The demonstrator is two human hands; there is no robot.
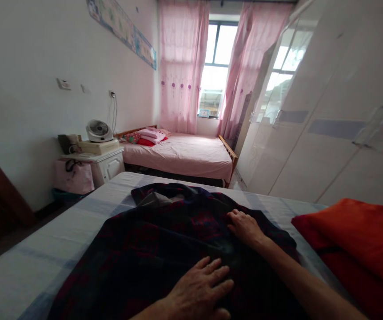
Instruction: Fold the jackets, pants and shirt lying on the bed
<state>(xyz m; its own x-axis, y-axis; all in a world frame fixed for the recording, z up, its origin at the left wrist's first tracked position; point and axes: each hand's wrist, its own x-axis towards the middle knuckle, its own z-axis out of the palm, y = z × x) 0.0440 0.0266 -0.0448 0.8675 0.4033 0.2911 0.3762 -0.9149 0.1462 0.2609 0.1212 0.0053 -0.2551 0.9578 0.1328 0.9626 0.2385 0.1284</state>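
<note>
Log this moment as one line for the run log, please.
left hand: flat on dark plaid garment | right hand: resting on same garment | garment: spread on bed | orange cloth: at right, untouched

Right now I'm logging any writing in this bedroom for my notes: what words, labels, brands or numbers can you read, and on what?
No text can be read.
The long poster on the wall: printed, but too blurred to read.
The small fan on the nightstand: no legible brand.
The dark garment under the left hand and right hand: no label visible.
</note>
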